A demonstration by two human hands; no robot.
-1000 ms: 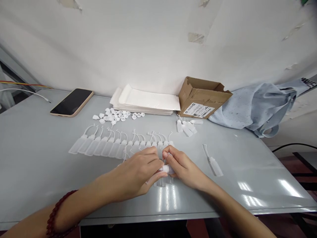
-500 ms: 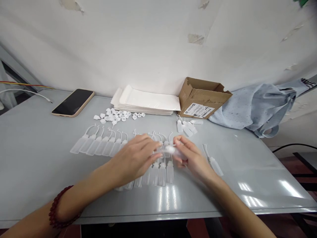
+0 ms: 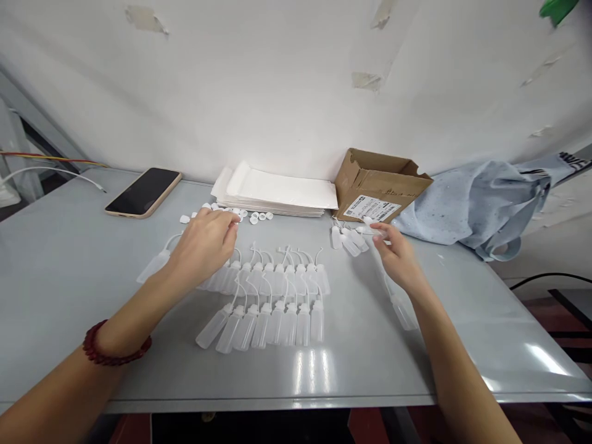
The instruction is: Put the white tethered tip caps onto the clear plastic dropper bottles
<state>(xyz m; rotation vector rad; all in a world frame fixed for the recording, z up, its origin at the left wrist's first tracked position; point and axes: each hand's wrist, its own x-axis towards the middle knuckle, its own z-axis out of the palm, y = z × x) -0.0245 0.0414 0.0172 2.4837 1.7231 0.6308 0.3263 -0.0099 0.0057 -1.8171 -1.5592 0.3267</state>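
Two rows of small translucent squeeze bottles lie on the grey table (image 3: 69, 277): a back row (image 3: 277, 276) and a front row (image 3: 271, 324). My left hand (image 3: 203, 243) hovers over the back row's left end, fingers loosely bent and apart, their tips at a heap of small white caps (image 3: 252, 216). I see nothing in it. My right hand (image 3: 393, 256) reaches to a little group of loose bottles (image 3: 346, 239) in front of the cardboard box. Its thumb and fingertips pinch one small bottle (image 3: 367, 229) there. A single bottle (image 3: 401, 308) lies beside my right forearm.
A phone (image 3: 143, 192) lies at the back left, near cables (image 3: 55, 172). A stack of white bags (image 3: 277, 190) and an open cardboard box (image 3: 382, 185) stand against the wall. A blue cloth bag (image 3: 485, 203) lies at the right.
Both hands left the bottle rows and parted. The left went back-left to the caps, the right back-right to the loose bottles. The front row lies uncovered.
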